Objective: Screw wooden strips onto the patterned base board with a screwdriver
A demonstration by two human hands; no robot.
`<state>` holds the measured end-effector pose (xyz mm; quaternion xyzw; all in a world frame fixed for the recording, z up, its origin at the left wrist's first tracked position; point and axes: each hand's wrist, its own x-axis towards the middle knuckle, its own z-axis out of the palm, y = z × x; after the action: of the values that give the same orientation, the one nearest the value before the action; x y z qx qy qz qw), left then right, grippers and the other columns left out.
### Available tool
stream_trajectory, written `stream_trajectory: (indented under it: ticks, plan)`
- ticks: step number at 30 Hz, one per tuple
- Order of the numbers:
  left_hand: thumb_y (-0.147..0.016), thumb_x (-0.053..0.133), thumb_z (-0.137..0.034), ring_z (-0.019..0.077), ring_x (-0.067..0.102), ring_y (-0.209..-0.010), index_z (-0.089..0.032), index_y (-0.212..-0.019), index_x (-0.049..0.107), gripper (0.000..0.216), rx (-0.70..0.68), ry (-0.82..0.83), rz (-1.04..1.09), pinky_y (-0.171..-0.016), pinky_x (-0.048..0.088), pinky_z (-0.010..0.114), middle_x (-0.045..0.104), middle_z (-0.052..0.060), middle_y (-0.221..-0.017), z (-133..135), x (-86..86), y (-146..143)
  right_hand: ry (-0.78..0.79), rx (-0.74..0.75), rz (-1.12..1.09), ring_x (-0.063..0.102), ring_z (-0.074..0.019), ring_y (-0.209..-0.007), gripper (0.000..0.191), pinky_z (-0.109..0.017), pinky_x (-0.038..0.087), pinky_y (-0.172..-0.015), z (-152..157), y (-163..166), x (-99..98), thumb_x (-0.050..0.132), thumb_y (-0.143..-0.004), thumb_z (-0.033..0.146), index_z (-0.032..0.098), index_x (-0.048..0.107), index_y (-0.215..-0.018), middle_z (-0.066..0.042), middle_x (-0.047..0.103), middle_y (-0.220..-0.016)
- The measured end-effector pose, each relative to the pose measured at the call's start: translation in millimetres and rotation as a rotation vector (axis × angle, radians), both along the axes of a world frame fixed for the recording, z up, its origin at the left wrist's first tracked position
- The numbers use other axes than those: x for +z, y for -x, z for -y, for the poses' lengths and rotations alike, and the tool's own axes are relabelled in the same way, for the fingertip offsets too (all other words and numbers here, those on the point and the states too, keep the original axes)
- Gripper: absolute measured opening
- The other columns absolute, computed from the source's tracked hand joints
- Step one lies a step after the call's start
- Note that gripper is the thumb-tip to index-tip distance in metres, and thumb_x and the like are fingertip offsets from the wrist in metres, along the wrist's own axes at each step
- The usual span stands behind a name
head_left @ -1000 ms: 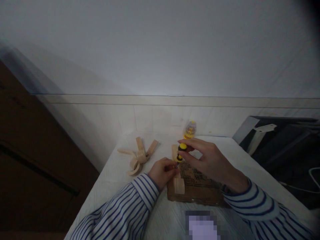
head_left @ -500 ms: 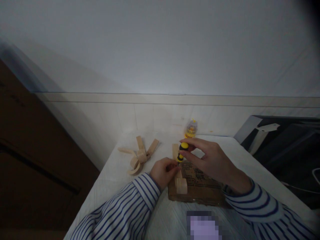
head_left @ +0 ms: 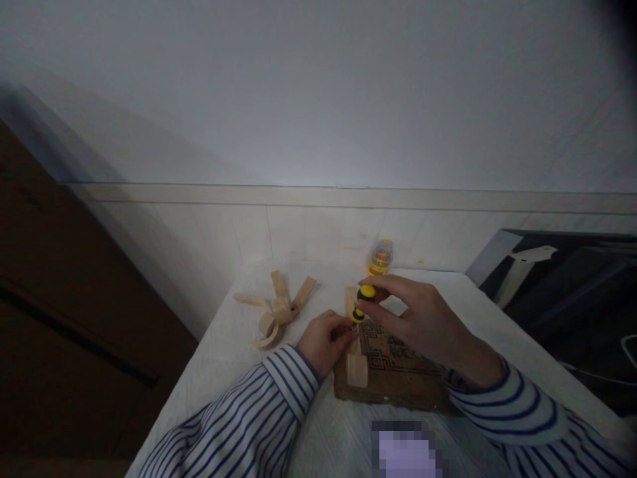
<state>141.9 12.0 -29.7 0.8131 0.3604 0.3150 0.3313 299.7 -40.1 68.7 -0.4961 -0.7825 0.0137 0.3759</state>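
My right hand [head_left: 423, 315] grips a short screwdriver [head_left: 367, 293] with a yellow and black handle, held upright with its tip pointing down. That tip meets a pale wooden piece [head_left: 357, 370], which lies along the left part of a brown board [head_left: 393, 390] with a dark carved pattern. My left hand [head_left: 328, 338] is closed, thumb and fingers pinching the wooden piece beside the screwdriver tip. Whether a screw sits under the tip is too small to tell. Left of my left hand lies an assembly of pale wooden strips and curved parts [head_left: 281, 311].
A clear and yellow container [head_left: 380, 257] stands at the back of the white-covered table [head_left: 209, 378], near the wall. A blurred-out purple item [head_left: 408, 455] is at the front edge. Dark objects [head_left: 572, 292] stand to the right, and a dark brown door or cabinet [head_left: 74, 332] is on the left.
The near end of the wooden piece has turned and shifted slightly left on the board. Both hands and the screwdriver stay in almost the same place.
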Motion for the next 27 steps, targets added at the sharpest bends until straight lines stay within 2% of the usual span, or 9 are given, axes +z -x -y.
stream_trajectory:
  ticks: [9, 14, 20, 27]
  plan:
    - [-0.076, 0.058, -0.024, 0.0122, 0.05, -0.061, -0.016, -0.078, 0.064, 0.011, 0.059, 0.004, 0.032, -0.056, 0.038, 0.023, 0.054, 0.0, -0.065, 3.0, -4.9, -0.8, 0.084, -0.016, -0.091, 0.063, -0.0147, -0.064, 0.02, -0.023, 0.051, -0.047, -1.0, 6.0, 0.4, 0.058, -0.079, 0.028, 0.019, 0.057, -0.096, -0.004, 0.066, -0.082]
    - [-0.077, 0.057, -0.025, 0.0125, 0.051, -0.063, -0.016, -0.076, 0.064, 0.012, 0.054, -0.013, 0.028, -0.057, 0.039, 0.022, 0.056, 0.001, -0.067, 3.4, -6.4, 0.4, 0.118, -0.021, -0.135, 0.064, -0.0166, -0.071, 0.018, -0.024, 0.051, -0.049, -2.5, 6.3, -2.5, 0.06, -0.078, 0.03, 0.02, 0.054, -0.092, -0.003, 0.066, -0.081]
    - [-0.077, 0.057, -0.024, 0.0127, 0.052, -0.064, -0.015, -0.076, 0.064, 0.012, 0.06, -0.041, 0.028, -0.058, 0.039, 0.022, 0.058, 0.001, -0.068, 4.0, -5.6, 1.0, 0.082, -0.016, -0.128, 0.065, -0.0167, -0.073, 0.02, -0.028, 0.052, -0.062, -3.4, 4.5, -3.4, 0.062, -0.076, 0.03, 0.02, 0.049, -0.087, -0.003, 0.066, -0.078]
    - [-0.076, 0.057, -0.023, 0.012, 0.05, -0.06, -0.014, -0.076, 0.064, 0.011, 0.08, -0.021, 0.041, -0.054, 0.037, 0.022, 0.057, 0.001, -0.064, 4.5, -5.8, -1.0, 0.008, -0.03, -0.056, 0.064, -0.0154, -0.068, 0.019, -0.024, 0.051, -0.055, -2.3, 4.8, -3.1, 0.062, -0.076, 0.03, 0.02, 0.048, -0.085, -0.001, 0.065, -0.075]
